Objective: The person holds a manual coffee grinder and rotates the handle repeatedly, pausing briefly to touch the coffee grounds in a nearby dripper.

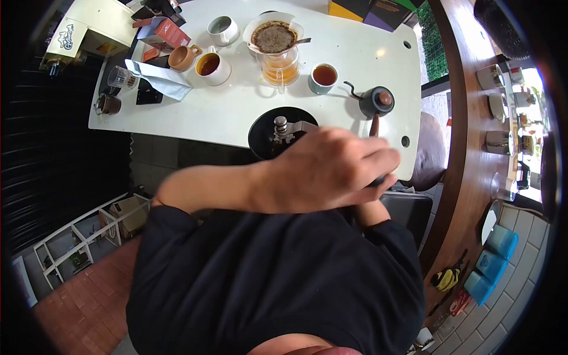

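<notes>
My left hand [340, 168] reaches across in front of my body, blurred, with its fingers curled closed. Behind it, the metal crank arm [305, 126] of a coffee grinder runs from a silver nut over a round black hopper [258, 135] and disappears behind this hand. A bit of something dark shows under the curled fingers. My right forearm [371, 213] comes up from the right; the right hand is mostly hidden behind the left. Beyond the hands stands a black gooseneck kettle [368, 103] with a wooden lid knob and handle.
On the white table [225, 112] are a paper filter of wet coffee grounds [274, 36] over a glass server [280, 72], several cups including a teal one [322, 83], a white bag [163, 80] and a red box [165, 34]. A wooden counter [458, 177] runs along the right.
</notes>
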Demonstrator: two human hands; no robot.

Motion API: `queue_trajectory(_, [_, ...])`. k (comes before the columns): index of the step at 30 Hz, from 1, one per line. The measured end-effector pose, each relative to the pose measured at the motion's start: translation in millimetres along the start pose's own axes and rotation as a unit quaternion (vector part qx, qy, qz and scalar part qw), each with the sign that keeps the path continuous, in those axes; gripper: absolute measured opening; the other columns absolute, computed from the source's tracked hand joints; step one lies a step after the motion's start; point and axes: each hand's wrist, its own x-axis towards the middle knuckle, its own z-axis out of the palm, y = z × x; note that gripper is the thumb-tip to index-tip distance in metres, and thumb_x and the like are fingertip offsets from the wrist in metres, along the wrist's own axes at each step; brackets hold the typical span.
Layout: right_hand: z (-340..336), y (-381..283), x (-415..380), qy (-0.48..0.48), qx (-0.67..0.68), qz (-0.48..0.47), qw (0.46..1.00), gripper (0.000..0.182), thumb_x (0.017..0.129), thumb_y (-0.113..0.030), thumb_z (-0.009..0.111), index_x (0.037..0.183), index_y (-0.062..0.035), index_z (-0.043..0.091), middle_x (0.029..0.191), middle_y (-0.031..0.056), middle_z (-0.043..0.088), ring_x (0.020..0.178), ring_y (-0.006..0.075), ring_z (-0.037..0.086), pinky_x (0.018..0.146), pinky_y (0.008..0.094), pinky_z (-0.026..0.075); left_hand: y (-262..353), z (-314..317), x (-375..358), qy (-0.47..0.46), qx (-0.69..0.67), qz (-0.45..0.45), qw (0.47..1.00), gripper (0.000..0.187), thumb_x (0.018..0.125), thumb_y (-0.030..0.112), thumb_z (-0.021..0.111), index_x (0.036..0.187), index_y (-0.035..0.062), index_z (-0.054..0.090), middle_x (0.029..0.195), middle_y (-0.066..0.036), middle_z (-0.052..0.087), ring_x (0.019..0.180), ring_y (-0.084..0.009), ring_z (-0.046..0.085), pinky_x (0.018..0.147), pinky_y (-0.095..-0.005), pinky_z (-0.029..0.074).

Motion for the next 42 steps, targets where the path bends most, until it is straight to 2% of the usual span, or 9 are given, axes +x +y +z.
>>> queue_trajectory(4, [0,2,-10,0.002,0.03,0.011,0.999,0.04,0.07,-0.018,0.078,0.103,-0.0011,0.062,0.089,0.009,0.069,0.079,0.0148,0.064,0.073,0.0316,0.053,2,-21,30,-0.144,0.089,-0.053,0.984,0.034,0.086,0.028,0.07,0.102,0.0009,0.055,0.095,-0.013,0.06,0.083,-0.0311,0.065,0.071,-0.0388,0.054])
queue_trajectory(8, [-6,1,-6,0.001,0.058,0.007,0.998,0.041,0.07,-0.018,0.079,0.104,-0.0011,0.062,0.089,0.0092,0.069,0.08,0.0151,0.064,0.073,0.0318,0.053,14,-20,10,-0.119,0.14,-0.012,0.983,0.066,0.079,0.04,0.075,0.121,-0.0038,0.049,0.117,-0.02,0.052,0.109,-0.036,0.057,0.093,-0.0422,0.048])
queue_trajectory(11, [-5,7,-8,0.013,0.086,0.008,0.996,0.042,0.07,-0.018,0.079,0.105,-0.001,0.062,0.09,0.0093,0.069,0.08,0.0154,0.064,0.074,0.0319,0.053,13,-13,7,-0.098,0.124,-0.065,0.985,0.077,0.077,0.044,0.077,0.13,-0.002,0.044,0.123,-0.021,0.051,0.112,-0.037,0.056,0.094,-0.0424,0.048])
queue_trajectory(12, [-4,7,-11,0.013,0.094,0.011,0.995,0.042,0.07,-0.018,0.079,0.105,-0.001,0.062,0.09,0.0094,0.069,0.08,0.0155,0.064,0.074,0.0319,0.053,12,-25,15,-0.121,0.06,-0.132,0.982,0.092,0.08,0.057,0.069,0.129,-0.0139,0.037,0.119,-0.027,0.05,0.1,-0.0367,0.061,0.093,-0.0406,0.05])
queue_trajectory(15, [-4,4,-15,0.011,0.112,0.015,0.994,0.043,0.07,-0.018,0.079,0.105,-0.001,0.062,0.09,0.0095,0.069,0.081,0.0157,0.064,0.074,0.0321,0.053,2,-21,20,-0.108,0.053,-0.114,0.986,0.094,0.083,0.057,0.066,0.133,-0.0154,0.032,0.117,-0.026,0.049,0.098,-0.0367,0.061,0.091,-0.0412,0.051])
queue_trajectory(16, [-4,3,-14,0.01,0.117,0.014,0.993,0.043,0.07,-0.018,0.079,0.106,-0.0009,0.062,0.091,0.0096,0.069,0.081,0.0158,0.064,0.074,0.0321,0.053,0,-14,19,-0.112,0.059,-0.114,0.985,0.089,0.081,0.051,0.072,0.141,-0.0015,0.031,0.126,-0.025,0.048,0.105,-0.0426,0.059,0.092,-0.0447,0.049])
queue_trajectory(24, [0,3,-17,-0.009,0.173,0.026,0.984,0.045,0.07,-0.018,0.079,0.107,-0.0008,0.061,0.092,0.0099,0.069,0.082,0.0165,0.065,0.075,0.0324,0.053,-16,-2,20,-0.065,-0.001,-0.13,0.989,0.063,0.082,0.043,0.074,0.119,-0.0038,0.052,0.111,-0.019,0.055,0.093,-0.0345,0.061,0.084,-0.0412,0.05])
queue_trajectory(40, [12,-5,-21,-0.043,0.285,0.05,0.956,0.049,0.069,-0.018,0.079,0.111,-0.0006,0.06,0.094,0.0107,0.069,0.085,0.0179,0.065,0.077,0.0331,0.053,-12,-4,17,-0.025,-0.083,-0.059,0.994,0.021,0.087,0.014,0.07,0.098,0.0029,0.057,0.086,-0.01,0.057,0.073,-0.0289,0.06,0.072,-0.0378,0.049])
queue_trajectory(42, [11,-6,-19,-0.049,0.296,0.052,0.952,0.05,0.069,-0.018,0.079,0.111,-0.0005,0.06,0.095,0.0108,0.069,0.085,0.0181,0.065,0.078,0.0332,0.053,-3,-3,11,0.053,-0.047,-0.006,0.997,0.015,0.082,0.009,0.073,0.088,0.0047,0.059,0.077,-0.007,0.056,0.068,-0.0244,0.059,0.069,-0.0378,0.049])
